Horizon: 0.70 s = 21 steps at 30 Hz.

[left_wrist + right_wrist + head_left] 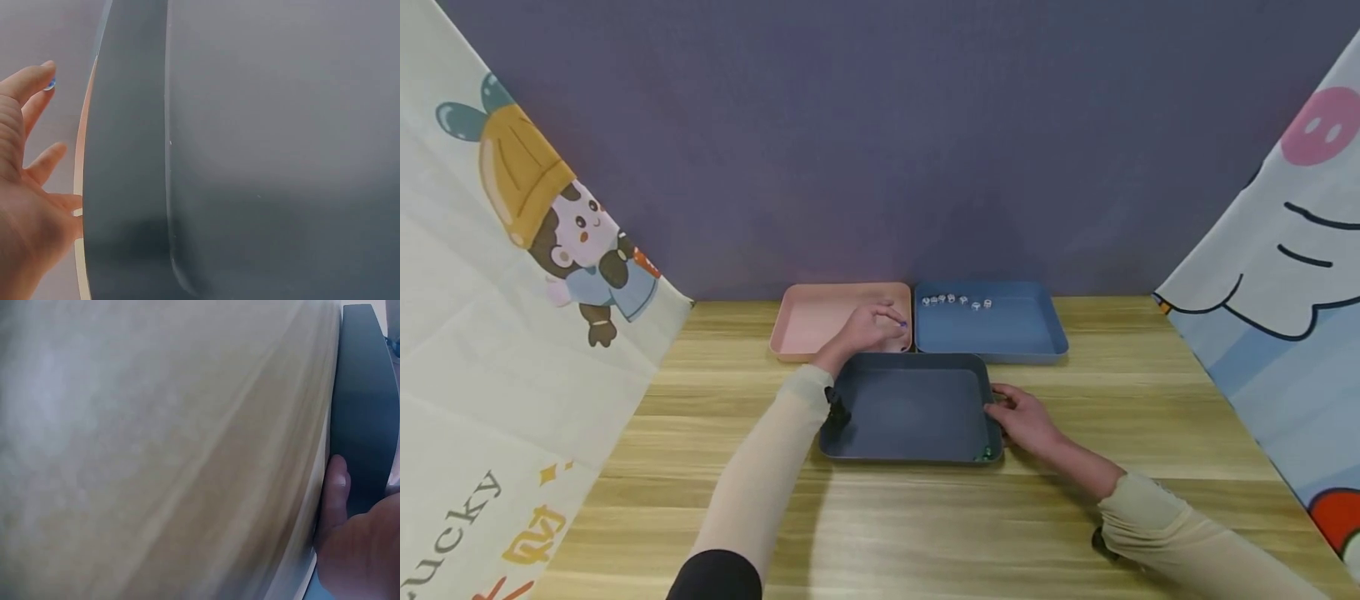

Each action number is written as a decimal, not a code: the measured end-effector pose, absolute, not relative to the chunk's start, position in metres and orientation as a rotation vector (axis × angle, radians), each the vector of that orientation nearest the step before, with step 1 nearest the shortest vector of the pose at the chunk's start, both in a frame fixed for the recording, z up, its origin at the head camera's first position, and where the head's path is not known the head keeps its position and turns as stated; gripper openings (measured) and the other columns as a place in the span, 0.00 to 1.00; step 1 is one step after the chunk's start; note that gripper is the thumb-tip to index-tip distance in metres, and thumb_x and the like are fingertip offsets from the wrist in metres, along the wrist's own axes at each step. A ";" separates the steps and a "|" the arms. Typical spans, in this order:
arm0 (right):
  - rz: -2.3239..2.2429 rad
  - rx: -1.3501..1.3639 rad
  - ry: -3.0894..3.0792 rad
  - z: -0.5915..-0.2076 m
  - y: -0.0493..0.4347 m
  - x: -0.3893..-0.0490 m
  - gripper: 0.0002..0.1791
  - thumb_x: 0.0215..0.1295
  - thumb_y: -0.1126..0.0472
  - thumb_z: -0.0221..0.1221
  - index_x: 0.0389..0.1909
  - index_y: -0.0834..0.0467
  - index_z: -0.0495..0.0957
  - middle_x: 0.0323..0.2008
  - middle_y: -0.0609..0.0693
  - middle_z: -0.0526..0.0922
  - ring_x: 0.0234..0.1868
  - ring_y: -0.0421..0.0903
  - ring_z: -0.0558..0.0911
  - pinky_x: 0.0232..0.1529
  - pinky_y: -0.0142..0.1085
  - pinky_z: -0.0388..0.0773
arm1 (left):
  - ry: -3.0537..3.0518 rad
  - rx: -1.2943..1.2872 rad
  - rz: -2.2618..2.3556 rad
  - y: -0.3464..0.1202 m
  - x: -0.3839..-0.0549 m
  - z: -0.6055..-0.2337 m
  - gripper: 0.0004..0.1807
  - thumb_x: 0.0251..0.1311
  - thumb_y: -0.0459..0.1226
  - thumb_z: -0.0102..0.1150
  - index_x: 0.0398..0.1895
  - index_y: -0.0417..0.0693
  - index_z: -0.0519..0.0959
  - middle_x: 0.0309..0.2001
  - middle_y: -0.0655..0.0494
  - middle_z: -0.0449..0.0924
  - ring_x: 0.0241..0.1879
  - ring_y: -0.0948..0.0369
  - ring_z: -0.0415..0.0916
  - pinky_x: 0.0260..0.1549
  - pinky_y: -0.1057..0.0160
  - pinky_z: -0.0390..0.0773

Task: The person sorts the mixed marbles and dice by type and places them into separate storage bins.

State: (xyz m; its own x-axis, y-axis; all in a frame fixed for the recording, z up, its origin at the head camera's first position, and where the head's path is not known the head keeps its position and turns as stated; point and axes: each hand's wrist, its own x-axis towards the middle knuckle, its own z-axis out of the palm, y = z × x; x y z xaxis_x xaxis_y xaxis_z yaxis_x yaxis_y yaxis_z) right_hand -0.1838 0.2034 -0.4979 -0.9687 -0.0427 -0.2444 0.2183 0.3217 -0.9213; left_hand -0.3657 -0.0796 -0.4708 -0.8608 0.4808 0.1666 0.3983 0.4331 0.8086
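Note:
Over the right part of the pink tray (805, 321), my left hand (867, 327) pinches a small blue piece (50, 83) between thumb and finger. The piece is mostly covered by the fingertips. My right hand (1026, 423) grips the right rim of the dark grey tray (910, 408), with a finger (336, 487) against its outer wall. Small green pieces (985, 454) lie in that tray's near right corner. My left wrist crosses over the dark tray's left side.
Behind the dark tray, a blue tray (1022, 329) stands beside the pink one. Several small white dice (951, 298) lie along its far side. A dark wall (880, 150) rises behind the wooden table (730, 433), and printed cloths (490, 275) hang at both sides.

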 end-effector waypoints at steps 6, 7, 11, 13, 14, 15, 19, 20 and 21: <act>-1.630 0.142 2.413 -0.494 0.205 -0.181 0.31 0.70 0.61 0.55 0.70 0.66 0.61 0.47 0.63 0.78 0.27 0.47 0.79 0.25 0.41 0.80 | 2.543 0.733 1.444 -0.071 -0.366 -0.470 0.08 0.57 0.38 0.69 0.37 0.43 0.86 0.69 0.43 0.63 0.70 0.51 0.55 0.65 0.45 0.58; -1.630 0.136 2.413 -0.495 0.205 -0.181 0.31 0.70 0.61 0.54 0.70 0.67 0.61 0.47 0.64 0.77 0.28 0.47 0.79 0.25 0.41 0.80 | 2.540 0.723 1.440 -0.071 -0.366 -0.470 0.09 0.57 0.38 0.68 0.38 0.43 0.86 0.69 0.43 0.63 0.70 0.51 0.55 0.64 0.45 0.59; -1.638 0.148 2.414 -0.498 0.203 -0.182 0.30 0.69 0.62 0.55 0.70 0.67 0.61 0.47 0.64 0.78 0.28 0.46 0.79 0.24 0.41 0.80 | 2.528 0.714 1.393 -0.071 -0.367 -0.469 0.10 0.58 0.41 0.68 0.38 0.44 0.86 0.69 0.43 0.63 0.70 0.52 0.56 0.64 0.46 0.60; -1.645 0.140 2.412 -0.500 0.204 -0.183 0.30 0.69 0.62 0.55 0.70 0.67 0.61 0.46 0.64 0.78 0.28 0.46 0.80 0.24 0.41 0.80 | 2.521 0.714 1.369 -0.072 -0.368 -0.467 0.10 0.59 0.41 0.67 0.39 0.45 0.86 0.69 0.43 0.63 0.70 0.52 0.56 0.64 0.46 0.60; -1.649 0.136 2.412 -0.500 0.205 -0.183 0.30 0.69 0.62 0.55 0.69 0.67 0.61 0.46 0.64 0.78 0.28 0.46 0.79 0.24 0.41 0.80 | 2.514 0.713 1.364 -0.072 -0.368 -0.465 0.10 0.59 0.40 0.67 0.39 0.45 0.86 0.69 0.43 0.62 0.70 0.52 0.56 0.64 0.46 0.60; -1.658 0.134 2.407 -0.501 0.205 -0.184 0.30 0.69 0.62 0.55 0.69 0.67 0.62 0.46 0.64 0.78 0.27 0.47 0.79 0.24 0.41 0.80 | 2.510 0.708 1.355 -0.073 -0.368 -0.464 0.09 0.60 0.40 0.67 0.39 0.45 0.86 0.69 0.44 0.63 0.70 0.53 0.56 0.64 0.46 0.60; -1.674 0.135 2.397 -0.501 0.206 -0.185 0.30 0.69 0.62 0.56 0.69 0.67 0.63 0.44 0.63 0.78 0.26 0.46 0.79 0.24 0.41 0.80 | 2.496 0.686 1.330 -0.075 -0.368 -0.458 0.09 0.60 0.38 0.66 0.41 0.44 0.86 0.64 0.47 0.69 0.66 0.53 0.62 0.62 0.48 0.63; -1.675 0.137 2.397 -0.501 0.206 -0.185 0.29 0.69 0.62 0.56 0.69 0.66 0.63 0.44 0.63 0.78 0.26 0.46 0.79 0.24 0.41 0.80 | 2.497 0.679 1.324 -0.075 -0.368 -0.457 0.09 0.60 0.38 0.66 0.41 0.44 0.86 0.63 0.48 0.71 0.65 0.53 0.63 0.62 0.48 0.63; -1.676 0.141 2.394 -0.501 0.206 -0.185 0.29 0.69 0.62 0.56 0.69 0.66 0.63 0.43 0.62 0.78 0.26 0.46 0.79 0.24 0.41 0.80 | 2.502 0.677 1.314 -0.075 -0.369 -0.456 0.09 0.60 0.38 0.66 0.42 0.44 0.86 0.60 0.49 0.73 0.63 0.54 0.65 0.61 0.49 0.65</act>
State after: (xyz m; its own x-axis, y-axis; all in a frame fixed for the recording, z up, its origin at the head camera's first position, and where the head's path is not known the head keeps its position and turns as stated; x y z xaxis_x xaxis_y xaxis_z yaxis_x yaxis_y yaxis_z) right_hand -0.1851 0.2056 -0.5009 -0.9723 -0.0442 -0.2294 0.2004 0.3466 -0.9163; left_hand -0.3686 -0.0754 -0.4563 -0.8652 0.5014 0.0070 0.2904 0.4896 0.8222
